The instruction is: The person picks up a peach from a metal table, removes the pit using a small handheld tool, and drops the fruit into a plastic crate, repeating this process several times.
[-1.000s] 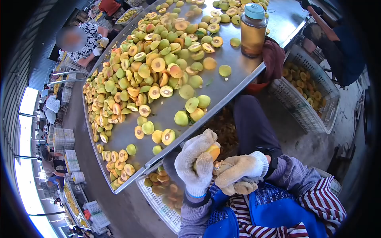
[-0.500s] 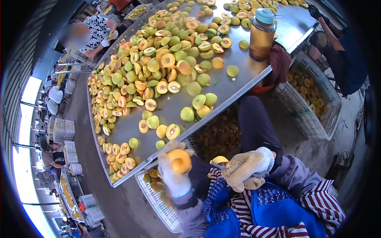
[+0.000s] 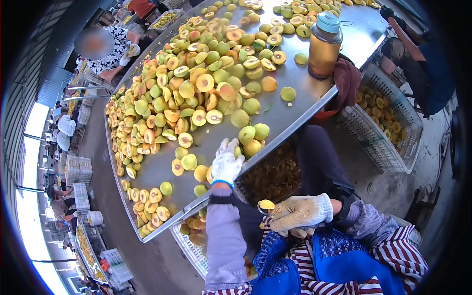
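Observation:
My left hand, in a white glove, reaches over the table's near edge with its fingers stretched out. They lie over a green-yellow fruit half and partly hide it, beside a small group of apricot-like fruit. Low over my lap, my right hand, in a stained beige glove, is closed around a small metal tool, mostly hidden by the fingers. At the tool's tip sits a small yellow fruit piece. Halved fruit, many with stones showing, are heaped on the metal table.
A bottle with a blue lid stands near the table edge, beside a dark red cloth. Crates of fruit stand at right and below the table. Co-workers sit at upper left and far right.
My left hand has moved from above the lower crate up onto the table, and the hollowed yellow fruit half it held is gone from it. My right hand has shifted slightly, still gripping the tool.

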`<state>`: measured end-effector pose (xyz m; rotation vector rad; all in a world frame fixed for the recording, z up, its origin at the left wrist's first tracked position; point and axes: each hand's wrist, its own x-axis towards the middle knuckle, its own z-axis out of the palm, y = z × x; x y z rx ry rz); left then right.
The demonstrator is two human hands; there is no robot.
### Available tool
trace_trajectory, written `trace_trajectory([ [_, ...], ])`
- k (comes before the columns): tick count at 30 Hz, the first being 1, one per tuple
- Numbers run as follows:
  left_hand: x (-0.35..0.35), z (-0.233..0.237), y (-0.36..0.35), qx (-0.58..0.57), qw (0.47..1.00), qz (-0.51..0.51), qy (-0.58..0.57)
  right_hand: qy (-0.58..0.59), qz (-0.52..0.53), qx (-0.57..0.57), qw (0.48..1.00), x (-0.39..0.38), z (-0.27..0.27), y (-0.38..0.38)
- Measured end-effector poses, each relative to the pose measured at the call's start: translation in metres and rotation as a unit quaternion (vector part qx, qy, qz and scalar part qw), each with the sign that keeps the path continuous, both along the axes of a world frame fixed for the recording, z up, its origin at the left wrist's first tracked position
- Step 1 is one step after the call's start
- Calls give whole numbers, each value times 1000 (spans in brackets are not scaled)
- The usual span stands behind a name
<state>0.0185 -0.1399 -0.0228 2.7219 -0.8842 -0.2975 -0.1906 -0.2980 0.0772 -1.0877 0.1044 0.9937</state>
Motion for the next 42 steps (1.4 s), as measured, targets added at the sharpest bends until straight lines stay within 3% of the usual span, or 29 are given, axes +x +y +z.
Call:
trace_trajectory([
  [1, 7, 1, -7, 30, 999, -2, 12, 1, -15, -4, 1000, 0, 0, -1],
  [4, 8, 14, -8, -98, 982, 104, 125, -2, -41, -38, 998, 0, 3, -5],
  [5, 12, 9, 3, -328, 851, 176, 370, -7, -38, -65, 997, 3, 4, -8],
  [7, -10, 12, 15, -561, 638, 126, 512, -82, -88, -73, 990, 2, -14, -4],
  [9, -55, 48, 5, -631, 562, 87, 528, -220, -190, -37, 956, -3, -59, 11],
  [10, -71, 57, 4, -620, 577, 56, 529, -348, -66, -258, 899, 3, -40, 6],
  [11, -87, 78, 3, -555, 658, 130, 492, -316, -76, -243, 914, 8, -22, 4],
  [13, -98, 78, 1, -585, 639, 161, 472, -252, -98, -214, 939, 11, 0, 3],
  [14, -101, 78, 2, -607, 625, 166, 461, -281, -168, -142, 934, 7, -22, 8],
  [17, -106, 77, 1, -646, 601, 168, 441, -220, -205, -131, 945, 3, -8, 7],
  [18, -109, 79, 1, -642, 605, 164, 441, -292, -250, -139, 913, 1, -14, 11],
  [21, -123, 86, 2, -627, 637, 167, 417, -332, -326, -182, 866, -6, -16, 17],
  [25, -133, 95, 6, -567, 724, 174, 352, -384, -372, -381, 754, 2, 0, 15],
  [27, -137, 89, 12, -568, 719, 160, 367, -363, -466, -299, 749, 7, -7, 16],
  [28, -141, 101, 9, -546, 753, 149, 335, -421, -438, -384, 695, 7, 10, 14],
  [31, -152, 94, -3, -554, 716, 196, 377, -483, -360, -437, 668, 6, 16, 24],
  [32, -154, 93, -3, -522, 755, 215, 334, -486, -360, -440, 663, 4, 16, 27],
  [33, -155, 86, -4, -556, 728, 210, 341, -476, -362, -441, 669, 3, 14, 27],
  [35, -159, 80, -5, -470, 835, 196, 209, -454, -363, -443, 683, 1, 8, 27],
  [37, -162, 98, -9, -423, 867, 209, 161, -447, -389, -431, 681, 1, 7, 32],
  [40, -163, 95, -9, -439, 864, 208, 131, -424, -406, -434, 684, 0, 1, 37],
  [42, -166, 97, -12, -425, 875, 213, 86, -394, -411, -398, 719, 1, 4, 42],
])
